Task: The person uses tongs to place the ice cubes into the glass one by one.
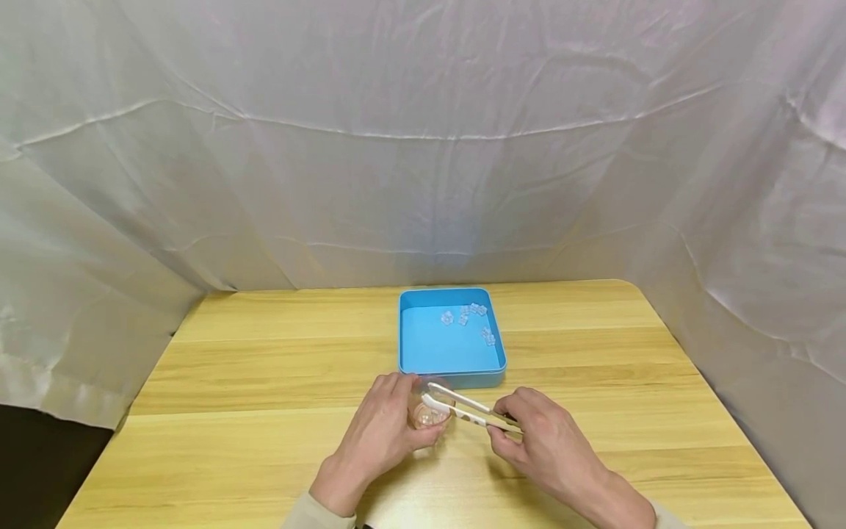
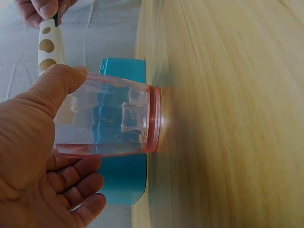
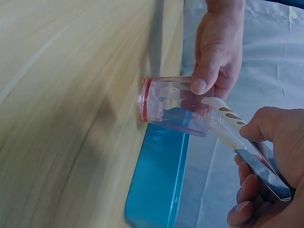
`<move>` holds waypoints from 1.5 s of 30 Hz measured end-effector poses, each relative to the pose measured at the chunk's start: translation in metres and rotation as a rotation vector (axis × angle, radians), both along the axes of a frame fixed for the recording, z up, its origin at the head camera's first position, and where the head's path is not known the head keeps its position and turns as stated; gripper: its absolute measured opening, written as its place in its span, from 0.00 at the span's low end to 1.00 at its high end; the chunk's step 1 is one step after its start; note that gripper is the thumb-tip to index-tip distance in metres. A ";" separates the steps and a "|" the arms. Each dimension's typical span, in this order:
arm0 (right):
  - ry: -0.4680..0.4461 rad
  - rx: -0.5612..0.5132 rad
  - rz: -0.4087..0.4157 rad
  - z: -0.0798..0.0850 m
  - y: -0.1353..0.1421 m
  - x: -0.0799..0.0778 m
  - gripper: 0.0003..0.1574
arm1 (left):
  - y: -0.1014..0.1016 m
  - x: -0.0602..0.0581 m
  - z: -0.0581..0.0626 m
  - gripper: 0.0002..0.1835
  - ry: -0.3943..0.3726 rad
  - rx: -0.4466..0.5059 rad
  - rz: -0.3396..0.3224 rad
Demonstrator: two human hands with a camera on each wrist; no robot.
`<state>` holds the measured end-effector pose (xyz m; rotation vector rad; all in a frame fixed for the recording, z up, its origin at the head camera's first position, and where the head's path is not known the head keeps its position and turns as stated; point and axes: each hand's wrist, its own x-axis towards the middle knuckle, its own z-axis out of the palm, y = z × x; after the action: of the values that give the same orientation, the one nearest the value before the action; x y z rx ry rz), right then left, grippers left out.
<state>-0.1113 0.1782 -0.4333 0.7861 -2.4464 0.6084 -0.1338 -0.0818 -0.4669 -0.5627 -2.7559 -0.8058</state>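
Observation:
My left hand (image 1: 382, 420) grips a clear, pink-tinted cup (image 2: 107, 118), with the thumb on one side and fingers on the other. The cup stands on the table, and a few clear pieces (image 2: 134, 117) lie at its bottom. Between thumb and fingers, my right hand (image 1: 545, 435) holds tongs (image 3: 259, 166) with a metal handle and spotted white arms. Their white tips reach into the cup's mouth, slightly apart; whether they grasp a piece I cannot tell. Just beyond the cup sits a square blue tray (image 1: 423, 378) holding several clear flower-shaped pieces (image 1: 447, 317).
A wood-grain table (image 1: 264, 382) carries everything. Grey-white cloth (image 1: 423, 184) hangs behind the table and along both sides. The tray's near wall is close to the cup and left fingertips.

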 end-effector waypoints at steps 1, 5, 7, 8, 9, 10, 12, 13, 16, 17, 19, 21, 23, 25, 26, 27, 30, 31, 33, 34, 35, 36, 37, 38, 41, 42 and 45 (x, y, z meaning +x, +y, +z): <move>0.008 -0.001 0.005 0.001 0.000 0.000 0.14 | 0.000 0.000 0.000 0.36 0.002 0.002 0.000; 0.036 -0.008 0.019 0.006 0.000 -0.003 0.13 | 0.000 0.000 0.000 0.37 0.003 0.011 -0.002; 0.043 -0.011 0.017 0.009 0.000 -0.005 0.13 | 0.000 0.000 0.000 0.38 -0.002 0.016 -0.001; 0.041 -0.013 0.012 0.011 0.001 -0.006 0.13 | 0.000 0.001 0.000 0.38 -0.008 0.017 -0.001; 0.042 -0.012 0.005 0.013 0.001 -0.007 0.13 | -0.001 0.001 -0.001 0.38 -0.014 0.018 0.000; 0.040 -0.014 -0.003 0.015 0.002 -0.009 0.13 | -0.001 0.001 -0.001 0.38 -0.018 0.019 0.000; 0.035 -0.016 -0.023 0.019 0.003 -0.012 0.12 | -0.001 0.001 0.000 0.39 -0.028 0.020 0.000; 0.032 -0.016 -0.035 0.020 0.004 -0.014 0.12 | -0.001 0.001 0.000 0.39 -0.030 0.021 -0.001; 0.005 -0.005 -0.088 0.024 0.005 -0.019 0.09 | -0.001 0.001 0.000 0.38 -0.034 0.013 -0.004; -0.010 0.006 -0.112 0.025 0.005 -0.021 0.09 | -0.001 0.001 0.000 0.37 -0.035 0.011 -0.005; -0.030 0.040 -0.168 0.026 0.006 -0.024 0.08 | -0.002 0.001 -0.001 0.37 -0.039 0.005 -0.006; -0.042 0.078 -0.223 0.027 0.006 -0.028 0.08 | -0.002 0.001 -0.001 0.37 -0.040 0.004 -0.008; -0.036 0.123 -0.267 0.028 0.005 -0.032 0.10 | -0.002 0.001 -0.001 0.36 -0.038 0.002 -0.007; -0.025 0.159 -0.298 0.029 0.005 -0.037 0.14 | -0.002 0.000 0.000 0.37 -0.034 0.001 -0.008; -0.023 0.177 -0.309 0.029 0.004 -0.039 0.16 | -0.002 0.000 0.000 0.37 -0.033 0.000 -0.008; -0.021 0.196 -0.317 0.028 0.004 -0.041 0.18 | -0.002 0.000 0.000 0.37 -0.034 -0.001 -0.009; -0.019 0.240 -0.324 0.027 0.001 -0.048 0.20 | -0.002 0.000 0.001 0.38 -0.038 -0.001 -0.011; -0.010 0.256 -0.321 0.026 0.000 -0.051 0.20 | -0.002 -0.001 0.001 0.38 -0.039 -0.001 -0.012; 0.012 0.289 -0.315 0.024 -0.003 -0.057 0.19 | -0.003 -0.001 0.001 0.38 -0.045 0.001 -0.010; 0.030 0.306 -0.313 0.022 -0.004 -0.060 0.19 | -0.003 -0.001 0.001 0.38 -0.049 0.003 -0.009; 0.049 0.322 -0.314 0.020 -0.005 -0.063 0.18 | -0.003 -0.001 0.001 0.38 -0.051 0.004 -0.008; 0.062 0.336 -0.314 0.018 -0.005 -0.066 0.18 | -0.003 -0.001 0.001 0.38 -0.054 0.006 -0.009; 0.067 0.348 -0.316 0.016 -0.006 -0.068 0.17 | -0.003 -0.001 0.001 0.38 -0.057 0.008 -0.008; 0.067 0.358 -0.317 0.014 -0.006 -0.071 0.17 | -0.003 -0.001 0.001 0.38 -0.060 0.008 -0.008; 0.055 0.377 -0.322 0.010 -0.007 -0.078 0.16 | -0.003 -0.001 0.001 0.38 -0.056 0.008 -0.012; 0.045 0.380 -0.321 0.009 -0.007 -0.080 0.16 | -0.003 -0.001 0.001 0.38 -0.053 0.006 -0.013; 0.041 0.403 -0.321 0.005 -0.010 -0.089 0.15 | -0.002 -0.001 0.000 0.37 -0.047 0.009 -0.016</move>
<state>-0.2004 0.1680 -0.4286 0.5215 -2.6139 -0.0227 -0.1349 -0.0842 -0.4669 -0.5719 -2.7924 -0.8448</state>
